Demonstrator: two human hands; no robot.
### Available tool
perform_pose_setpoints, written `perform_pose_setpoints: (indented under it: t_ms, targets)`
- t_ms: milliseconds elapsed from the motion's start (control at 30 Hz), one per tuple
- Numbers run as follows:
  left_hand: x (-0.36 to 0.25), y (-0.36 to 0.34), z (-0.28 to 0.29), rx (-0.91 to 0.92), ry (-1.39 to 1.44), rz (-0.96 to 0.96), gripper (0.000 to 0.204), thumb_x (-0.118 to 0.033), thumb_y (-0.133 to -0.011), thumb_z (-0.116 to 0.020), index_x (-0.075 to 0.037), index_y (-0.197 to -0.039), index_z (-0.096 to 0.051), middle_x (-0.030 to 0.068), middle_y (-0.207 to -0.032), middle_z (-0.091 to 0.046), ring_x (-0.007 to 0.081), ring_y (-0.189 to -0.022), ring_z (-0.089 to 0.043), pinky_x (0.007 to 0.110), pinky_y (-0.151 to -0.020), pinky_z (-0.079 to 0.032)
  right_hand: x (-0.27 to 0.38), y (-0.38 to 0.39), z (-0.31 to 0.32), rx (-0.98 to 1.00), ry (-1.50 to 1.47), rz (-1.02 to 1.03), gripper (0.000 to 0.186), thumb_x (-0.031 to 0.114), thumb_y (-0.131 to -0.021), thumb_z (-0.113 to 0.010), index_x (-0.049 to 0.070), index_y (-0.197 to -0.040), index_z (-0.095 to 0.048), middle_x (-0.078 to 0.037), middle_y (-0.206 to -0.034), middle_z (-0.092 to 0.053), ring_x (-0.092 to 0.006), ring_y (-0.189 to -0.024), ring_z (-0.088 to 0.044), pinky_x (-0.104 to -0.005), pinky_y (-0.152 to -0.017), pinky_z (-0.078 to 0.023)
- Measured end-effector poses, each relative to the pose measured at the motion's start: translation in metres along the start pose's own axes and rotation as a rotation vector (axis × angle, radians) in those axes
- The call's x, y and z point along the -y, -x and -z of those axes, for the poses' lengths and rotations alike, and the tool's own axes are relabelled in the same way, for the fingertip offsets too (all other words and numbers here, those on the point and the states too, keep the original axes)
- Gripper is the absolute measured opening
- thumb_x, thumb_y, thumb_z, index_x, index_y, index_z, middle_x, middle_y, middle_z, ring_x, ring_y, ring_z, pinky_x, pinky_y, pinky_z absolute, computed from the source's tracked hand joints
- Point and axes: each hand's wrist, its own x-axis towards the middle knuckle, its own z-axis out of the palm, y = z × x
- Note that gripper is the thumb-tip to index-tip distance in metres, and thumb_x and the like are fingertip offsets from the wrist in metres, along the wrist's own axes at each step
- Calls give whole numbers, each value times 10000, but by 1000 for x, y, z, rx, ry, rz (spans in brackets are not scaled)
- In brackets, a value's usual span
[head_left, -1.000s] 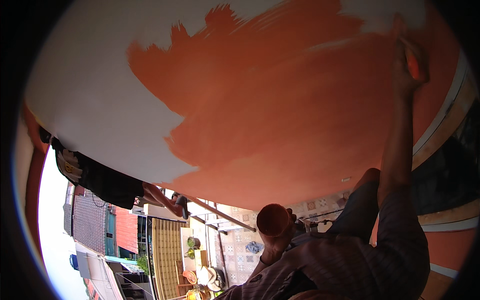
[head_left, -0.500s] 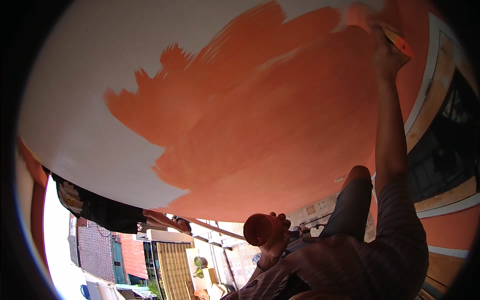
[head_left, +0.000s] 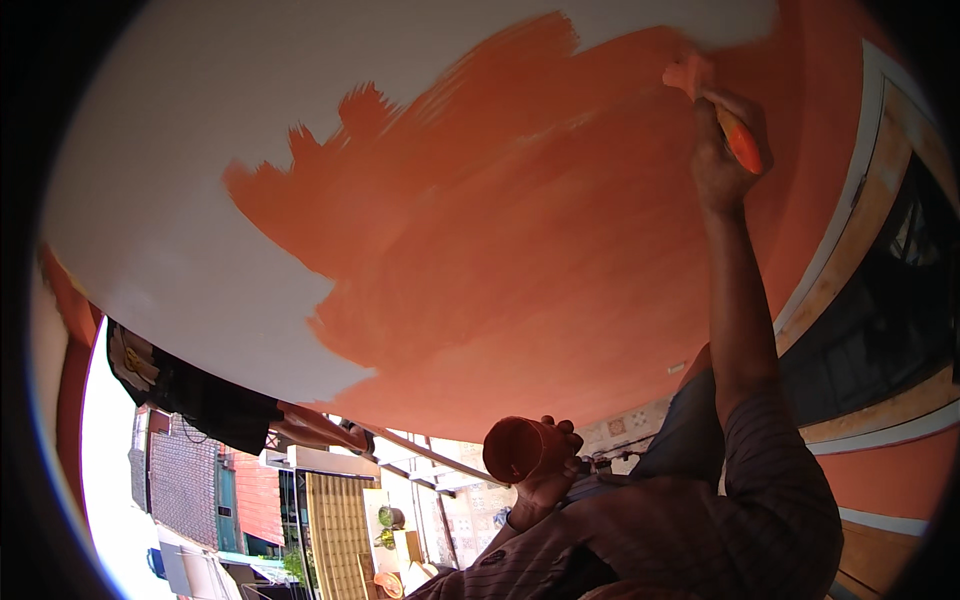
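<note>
My right hand (head_left: 725, 165) grips a paintbrush with an orange handle (head_left: 743, 146); its bristles (head_left: 688, 72) touch the wall near the upper right. The wall shows a broad, uneven patch of orange paint (head_left: 520, 250) beside bare off-white surface (head_left: 170, 170). Low in the middle, my left hand (head_left: 550, 480) is wrapped round a small orange-red pot (head_left: 515, 450), its mouth toward me; some fingertips show over its far side.
Another person in dark clothes (head_left: 200, 395) is at the left edge of the wall, above a metal railing (head_left: 450, 460). A window with dark glass (head_left: 860, 320) lies at the right. Tiled floor (head_left: 630, 425), rooftops (head_left: 180, 470) and potted plants (head_left: 390, 518) show below.
My right hand and brush have moved left and down along the wall from the upper right edge. The pot in my left hand sits slightly left of where it was a second ago.
</note>
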Motion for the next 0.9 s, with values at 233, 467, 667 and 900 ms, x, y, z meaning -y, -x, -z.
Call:
perform_pose_setpoints:
  t_ms: [233,467,667,900]
  targets:
    - [-15,6,11,-23,23,-6,565,-398,-940,-767,-69,-1373,-613,131,-1335,-556,312,-1300,-520,482,-968,-548,104,86,-76,637,-77,301,302,-52,-779,-764,142,-1006,-717,-42,-982,-652,-199,-852,-683,-325,-641,-565]
    - [-26,19,22,118,40,-73,646,-444,-932,-786,-75,-1425,-589,207,-1457,-548,364,-1364,-517,523,-999,-579,12,-21,-72,27,-85,54,210,-40,-867,-793,129,-981,-740,-35,-857,-671,-199,-745,-675,-309,-625,-562]
    - [-37,27,29,36,36,-54,642,-530,-939,-742,-117,-1414,-618,232,-1458,-561,397,-1351,-519,541,-990,-570,94,34,-161,193,388,488,269,-17,-792,-806,156,-982,-727,-29,-865,-581,-191,-750,-636,-297,-551,-522]
    - [-29,15,26,33,75,-19,642,-555,-968,-674,-124,-1437,-603,249,-1469,-565,429,-1349,-519,578,-968,-570,186,105,-241,637,-331,321,291,-62,-718,-794,130,-914,-697,-19,-923,-609,-176,-766,-629,-312,-606,-548]
